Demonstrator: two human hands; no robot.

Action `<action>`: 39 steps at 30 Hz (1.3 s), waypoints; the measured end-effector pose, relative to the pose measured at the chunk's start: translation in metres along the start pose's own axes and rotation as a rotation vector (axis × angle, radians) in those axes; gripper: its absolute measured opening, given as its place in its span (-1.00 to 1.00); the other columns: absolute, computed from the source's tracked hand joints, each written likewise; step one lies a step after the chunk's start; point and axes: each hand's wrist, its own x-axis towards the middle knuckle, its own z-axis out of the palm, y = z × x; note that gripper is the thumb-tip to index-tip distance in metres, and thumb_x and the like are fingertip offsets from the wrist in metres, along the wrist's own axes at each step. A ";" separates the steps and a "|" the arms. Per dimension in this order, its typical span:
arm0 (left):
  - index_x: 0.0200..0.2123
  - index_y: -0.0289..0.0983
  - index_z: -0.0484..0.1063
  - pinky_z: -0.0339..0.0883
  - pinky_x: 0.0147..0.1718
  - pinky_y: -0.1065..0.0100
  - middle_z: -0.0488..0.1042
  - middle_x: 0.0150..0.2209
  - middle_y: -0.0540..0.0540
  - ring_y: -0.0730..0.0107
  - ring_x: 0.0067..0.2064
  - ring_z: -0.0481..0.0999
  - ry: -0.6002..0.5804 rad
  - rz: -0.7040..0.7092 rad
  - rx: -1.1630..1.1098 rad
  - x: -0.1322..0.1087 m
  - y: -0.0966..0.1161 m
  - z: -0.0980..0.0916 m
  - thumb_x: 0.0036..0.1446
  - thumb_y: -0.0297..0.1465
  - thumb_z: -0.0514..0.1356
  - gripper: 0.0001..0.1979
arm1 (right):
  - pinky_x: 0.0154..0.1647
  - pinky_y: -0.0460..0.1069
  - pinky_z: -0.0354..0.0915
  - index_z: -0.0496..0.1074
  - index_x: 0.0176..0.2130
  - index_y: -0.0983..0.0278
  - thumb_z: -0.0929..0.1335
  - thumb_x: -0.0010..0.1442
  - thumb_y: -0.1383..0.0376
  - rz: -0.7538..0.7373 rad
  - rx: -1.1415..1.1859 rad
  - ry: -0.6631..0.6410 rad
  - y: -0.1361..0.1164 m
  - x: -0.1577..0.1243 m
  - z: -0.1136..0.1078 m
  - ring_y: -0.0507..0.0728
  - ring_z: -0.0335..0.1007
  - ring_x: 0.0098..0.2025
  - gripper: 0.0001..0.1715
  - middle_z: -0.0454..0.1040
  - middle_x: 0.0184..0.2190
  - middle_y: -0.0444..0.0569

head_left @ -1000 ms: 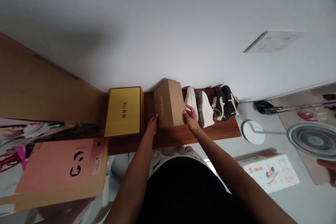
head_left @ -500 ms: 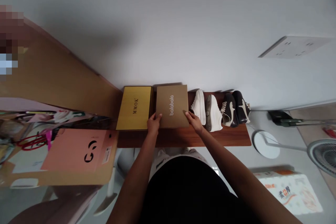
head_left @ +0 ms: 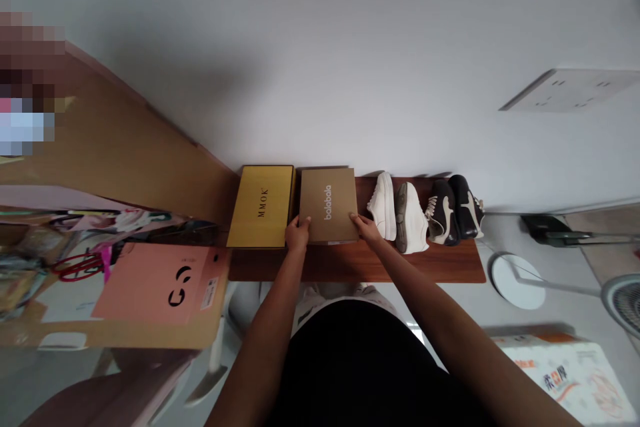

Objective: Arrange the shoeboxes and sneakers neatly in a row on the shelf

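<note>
Lying between left fingers (head_left: 306, 221) and right fingers (head_left: 355, 217) clamped on its sides: brown box (head_left: 329, 203)

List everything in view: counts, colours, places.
Bench: one, reddish brown, against wall
Yellow box: one, yellow, bench's left end
Brown box: one, brown, right of yellow box
White shoes: two, white, right of brown box
Dark shoes: two, dark and cream, bench's right
Socket plate: one, white, on wall
Panel: one, brown, left
Table: one, tan, lower left
Pink item: one, pink, on table
Clutter: several, mixed, far left
Fan: one, pale grey, right edge
Pack: one, white, lower right
Dark item: one, greenish, right
Left grip: one, bare, at brown box
Right grip: one, bare, at brown box
Arms: two, bare, bottom
Garment: one, black, bottom
</note>
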 end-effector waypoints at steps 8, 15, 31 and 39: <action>0.15 -0.29 0.49 0.37 0.07 0.22 0.58 0.04 -0.26 0.09 0.07 0.57 0.003 0.000 0.013 0.006 0.000 0.006 0.14 -0.24 0.31 -0.49 | -0.08 0.09 0.44 0.58 -0.04 0.32 0.39 0.05 -0.18 0.069 -0.023 0.043 0.008 0.010 0.004 0.18 0.52 -0.15 -0.26 0.61 -0.26 0.00; 0.13 -0.28 0.50 0.33 0.11 0.21 0.59 0.03 -0.26 0.06 0.09 0.55 0.018 0.002 0.009 0.011 0.002 0.005 0.13 -0.25 0.32 -0.50 | -0.04 0.09 0.43 0.59 -0.08 0.27 0.36 0.08 -0.16 0.021 -0.064 -0.006 0.009 0.014 0.007 0.16 0.54 -0.15 -0.34 0.61 -0.26 -0.02; 0.24 -0.27 0.31 -0.06 0.37 0.19 0.26 0.33 -0.30 0.13 0.41 0.14 0.084 0.347 0.072 -0.050 0.026 0.022 0.27 -0.25 0.16 -0.49 | 0.13 0.17 0.35 0.57 -0.05 0.23 0.44 0.06 -0.15 -0.151 0.028 0.142 -0.015 -0.018 -0.036 0.24 0.51 -0.01 -0.36 0.61 -0.08 0.08; 0.19 -0.29 0.38 0.19 0.27 0.09 0.38 0.25 -0.33 0.05 0.30 0.34 -0.517 0.221 -0.075 -0.101 0.030 0.132 0.15 -0.34 0.28 -0.47 | -0.14 0.09 0.36 0.53 -0.38 0.28 0.27 0.16 -0.24 -0.083 -0.239 0.454 0.016 -0.068 -0.161 0.26 0.47 -0.28 -0.33 0.55 -0.47 0.04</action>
